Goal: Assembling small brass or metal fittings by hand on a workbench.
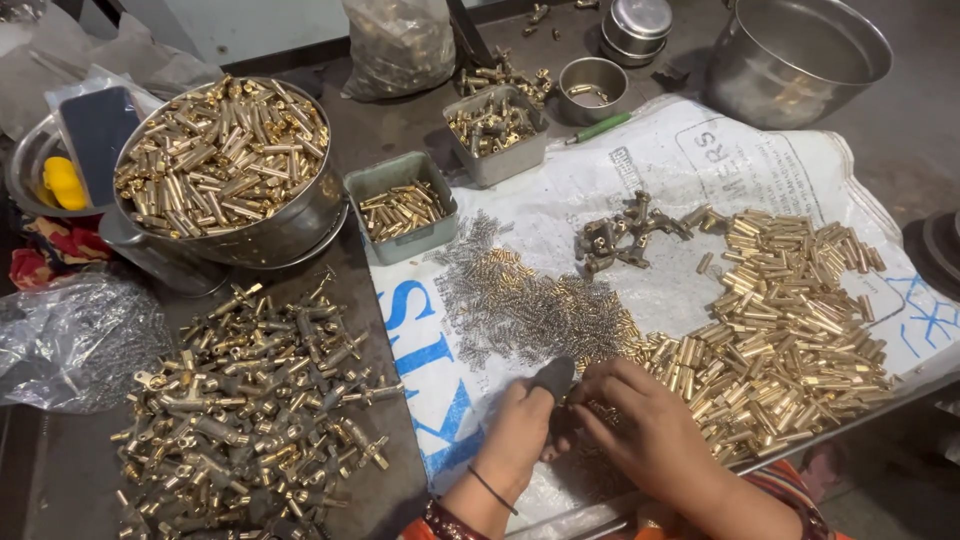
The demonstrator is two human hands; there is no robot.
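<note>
Low in the frame, our left hand (522,425) is clenched around a dark tool (553,380) whose tip pokes up above the fist. Our right hand (640,425) presses against it, fingers curled over small brass pieces (603,412); whether it actually pinches one, we cannot tell. Both hands rest on a white printed sack (640,170). Just above them lies a spread of tiny springs (510,300), and to the right a heap of brass tubes (790,320). At lower left sit brass valve fittings (250,400); at upper left, a steel bowl (290,235) full of tubes.
</note>
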